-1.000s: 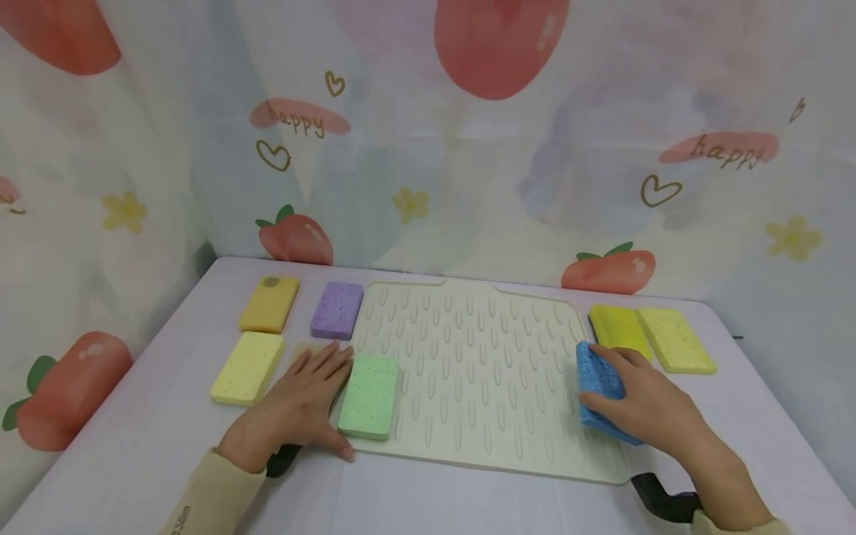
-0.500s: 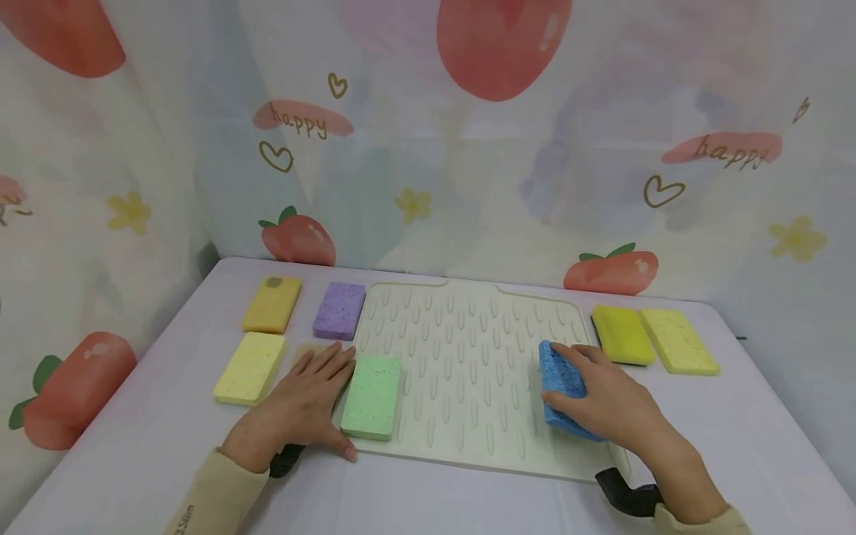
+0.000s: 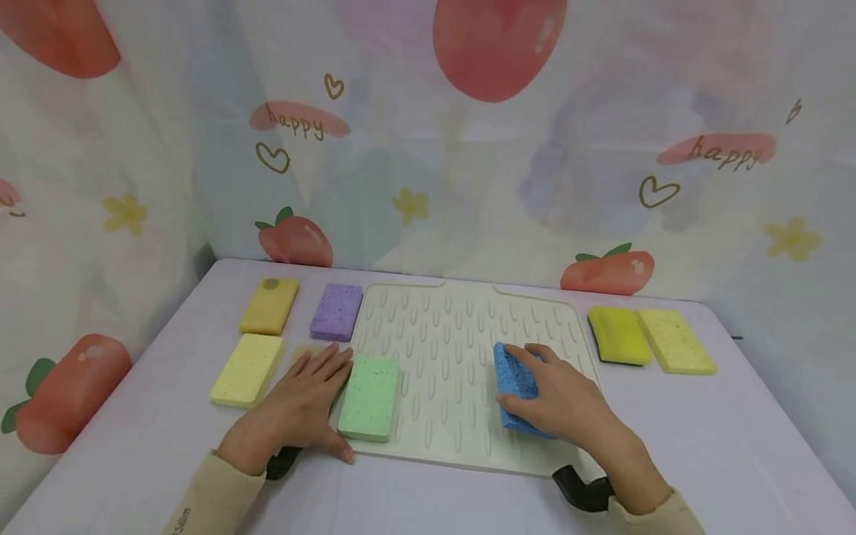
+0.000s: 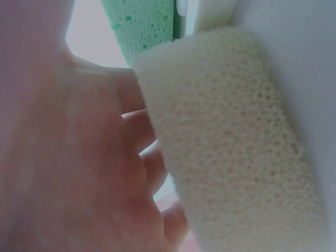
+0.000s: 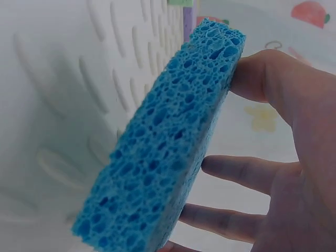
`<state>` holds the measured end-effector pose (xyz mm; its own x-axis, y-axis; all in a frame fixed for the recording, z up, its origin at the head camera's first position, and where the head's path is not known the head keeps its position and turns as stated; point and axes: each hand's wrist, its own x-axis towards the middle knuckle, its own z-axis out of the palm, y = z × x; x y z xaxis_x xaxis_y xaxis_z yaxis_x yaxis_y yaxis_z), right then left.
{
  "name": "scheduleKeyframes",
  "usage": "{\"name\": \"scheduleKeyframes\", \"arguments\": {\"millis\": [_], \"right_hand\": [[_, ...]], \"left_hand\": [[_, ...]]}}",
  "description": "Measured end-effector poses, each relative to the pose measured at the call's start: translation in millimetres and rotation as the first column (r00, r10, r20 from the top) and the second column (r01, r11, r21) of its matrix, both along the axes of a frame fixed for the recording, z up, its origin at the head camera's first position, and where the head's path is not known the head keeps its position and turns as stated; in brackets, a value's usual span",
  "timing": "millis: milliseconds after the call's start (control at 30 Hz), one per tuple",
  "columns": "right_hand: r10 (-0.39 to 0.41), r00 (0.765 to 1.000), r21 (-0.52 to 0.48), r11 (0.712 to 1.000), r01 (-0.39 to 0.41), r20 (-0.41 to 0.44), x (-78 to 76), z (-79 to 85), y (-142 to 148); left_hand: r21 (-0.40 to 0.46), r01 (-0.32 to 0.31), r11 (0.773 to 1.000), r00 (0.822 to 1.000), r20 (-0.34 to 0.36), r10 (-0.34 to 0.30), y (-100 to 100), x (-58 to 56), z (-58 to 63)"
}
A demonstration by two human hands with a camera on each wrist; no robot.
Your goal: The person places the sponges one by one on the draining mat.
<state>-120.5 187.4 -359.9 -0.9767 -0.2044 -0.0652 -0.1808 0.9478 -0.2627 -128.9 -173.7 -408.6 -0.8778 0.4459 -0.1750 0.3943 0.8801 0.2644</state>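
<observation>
A blue porous sponge (image 3: 516,386) is held by my right hand (image 3: 565,394) over the right half of a white ridged mat (image 3: 448,416). In the right wrist view, fingers grip the blue sponge (image 5: 163,142) close to the mat's surface. My left hand (image 3: 294,409) lies with fingers extended over a beige sponge (image 3: 304,351), which it mostly hides in the head view. Up close in the left wrist view, that beige sponge (image 4: 226,136) shows beside the palm and fingers. A green sponge (image 3: 369,399) lies on the mat's left edge, right beside the left hand.
Left of the mat lie a purple sponge (image 3: 336,312), a tan-yellow sponge (image 3: 269,306) and a pale yellow sponge (image 3: 247,369). On the right are a bright yellow scrub sponge (image 3: 619,335) and a light yellow sponge (image 3: 676,341). A patterned cloth (image 3: 428,148) hangs behind the table.
My right hand has carried the blue sponge leftward from the mat's right edge, uncovering more of the bright yellow scrub sponge. The left hand has stayed in place.
</observation>
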Motion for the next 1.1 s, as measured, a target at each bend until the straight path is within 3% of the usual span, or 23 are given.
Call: {"name": "scheduleKeyframes", "arguments": {"millis": [1100], "right_hand": [[0.081, 0.996, -0.006, 0.997, -0.081, -0.033, 3.7, -17.6, -90]], "left_hand": [[0.006, 0.006, 1.000, 1.000, -0.004, -0.006, -1, 1.0, 0.4]]}}
